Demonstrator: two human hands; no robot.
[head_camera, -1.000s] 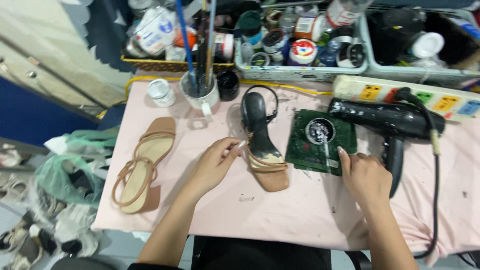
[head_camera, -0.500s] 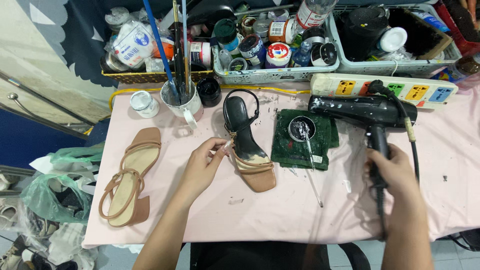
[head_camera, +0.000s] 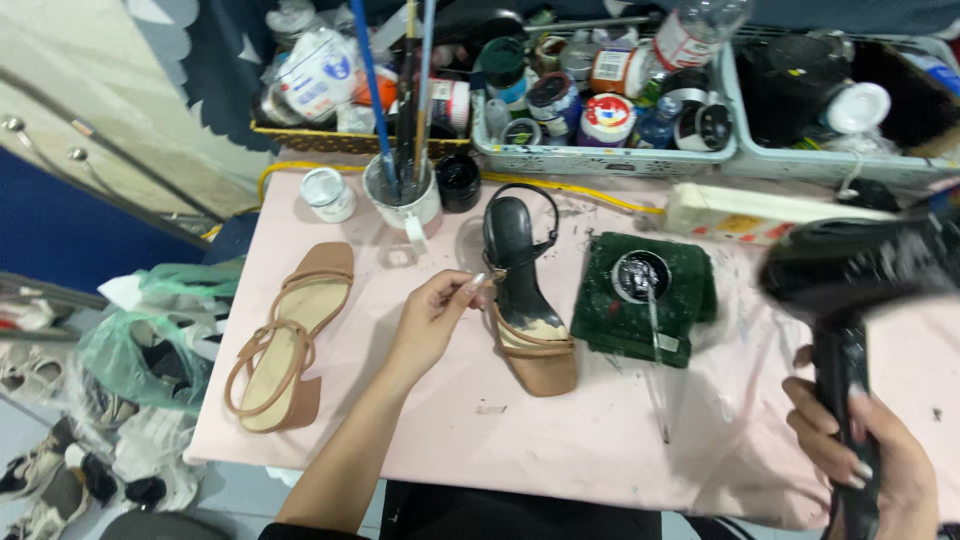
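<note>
Overhead, the left hand (head_camera: 430, 320) pinched the strap side of a black-lined sandal (head_camera: 525, 300) lying mid-table on the pink table (head_camera: 560, 450), beside a green cloth (head_camera: 645, 300), while the right hand (head_camera: 860, 460) gripped a black hair dryer (head_camera: 850, 280) lifted at the table's right edge.

Bare bench (head_camera: 560, 450) lies open along the near edge; farther back, the cup of brushes (head_camera: 402, 195) and cluttered trays (head_camera: 600, 158) block passage.
</note>
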